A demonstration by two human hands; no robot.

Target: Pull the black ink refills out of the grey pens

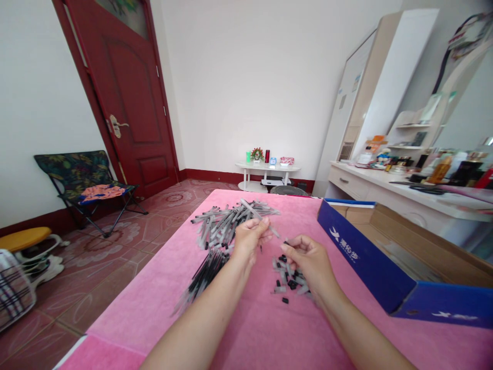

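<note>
My left hand (250, 237) is closed round a translucent grey pen barrel (273, 232), its tip slanting down to the right. Just right of that tip, my right hand (310, 257) pinches a small pen cap (285, 243), mostly hidden by the fingers. The cap and the barrel are slightly apart. Beneath the right hand lies a loose heap of clear caps and black plugs (291, 283). Beyond the left hand spreads a pile of grey pen barrels (220, 225). Thin dark pen refills (206, 270) lie bunched beside my left forearm.
A pink cloth (254, 329) covers the table. At the right stands an open blue cardboard box (362, 259). A dressing table (404, 192) with bottles is behind it. A folding chair (88, 180) and a yellow stool (25, 238) stand on the left.
</note>
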